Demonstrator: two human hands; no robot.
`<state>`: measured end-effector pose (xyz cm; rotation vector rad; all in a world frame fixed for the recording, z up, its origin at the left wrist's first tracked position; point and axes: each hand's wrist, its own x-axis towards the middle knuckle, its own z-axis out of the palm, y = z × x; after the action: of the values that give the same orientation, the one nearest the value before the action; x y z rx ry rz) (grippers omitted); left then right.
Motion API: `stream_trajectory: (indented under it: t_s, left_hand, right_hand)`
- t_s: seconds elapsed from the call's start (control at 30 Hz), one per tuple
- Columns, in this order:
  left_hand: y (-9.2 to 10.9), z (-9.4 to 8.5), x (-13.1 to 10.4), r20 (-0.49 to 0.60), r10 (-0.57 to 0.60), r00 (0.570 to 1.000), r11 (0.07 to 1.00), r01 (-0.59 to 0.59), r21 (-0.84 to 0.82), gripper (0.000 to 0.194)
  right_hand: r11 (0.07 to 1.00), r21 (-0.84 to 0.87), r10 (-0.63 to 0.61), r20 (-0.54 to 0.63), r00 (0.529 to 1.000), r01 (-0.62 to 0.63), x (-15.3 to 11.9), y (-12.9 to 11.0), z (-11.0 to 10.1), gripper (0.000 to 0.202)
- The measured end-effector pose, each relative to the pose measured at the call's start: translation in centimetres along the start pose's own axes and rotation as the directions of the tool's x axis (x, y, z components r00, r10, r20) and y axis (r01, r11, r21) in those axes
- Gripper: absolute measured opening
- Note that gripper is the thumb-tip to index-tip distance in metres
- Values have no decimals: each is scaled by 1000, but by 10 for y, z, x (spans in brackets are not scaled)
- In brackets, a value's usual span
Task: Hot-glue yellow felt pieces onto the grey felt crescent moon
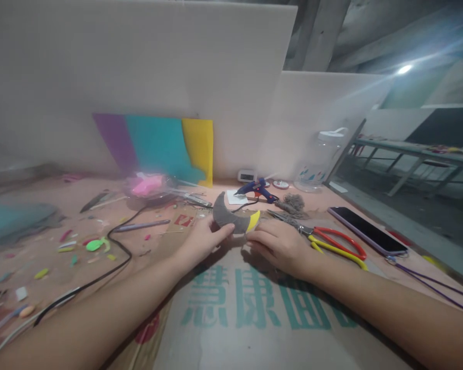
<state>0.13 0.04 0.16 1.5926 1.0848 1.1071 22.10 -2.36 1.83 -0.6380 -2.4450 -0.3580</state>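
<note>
A crescent-shaped piece (226,216), mostly wrapped in grey yarn with a bare yellow end, is held up over the cardboard. My left hand (206,239) grips its lower left side, thumb laid across the front. Close against the yellow end, my right hand (280,244) has its fingers curled and pressed together; what they pinch is hidden. Behind it lies a loose bundle of grey yarn (292,204). Scissors (339,244) with red and yellow handles rest beside my right wrist, their blades partly covered by yarn.
A blue glue gun (254,189) stands behind the crescent, near a small white digital display (247,176). A phone (366,230) and a clear bottle (316,162) are on the right. At left, a black cord (119,246) runs among clay scraps and a pen (142,225).
</note>
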Motion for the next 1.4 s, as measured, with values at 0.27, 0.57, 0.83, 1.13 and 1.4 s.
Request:
stream_trajectory:
  t_s: [0.27, 0.57, 0.83, 1.13, 1.4]
  left_hand:
    - [-5, -3, 2, 11, -95, 995, 969, 95, -227, 36]
    - [-5, -2, 1, 61, 37, 997, 994, -31, -101, 33]
    - [0, 2, -2, 155, 14, 988, 999, -9, -36, 46]
    - [1, 11, -8, 222, 16, 975, 995, -37, 88, 31]
    - [6, 2, -3, -85, 55, 995, 991, -65, -114, 36]
  right_hand:
    - [820, 332, 548, -221, 807, -466, 0, 16, 0, 20]
    - [503, 473, 651, 343, 677, -724, 10, -1, 3, 21]
    - [173, 684, 658, 455, 600, -708, 7, -3, 11, 23]
    - [317, 663, 696, 323, 641, -678, 7, -5, 8, 20]
    - [310, 659, 661, 370, 653, -686, 3, -5, 13, 18]
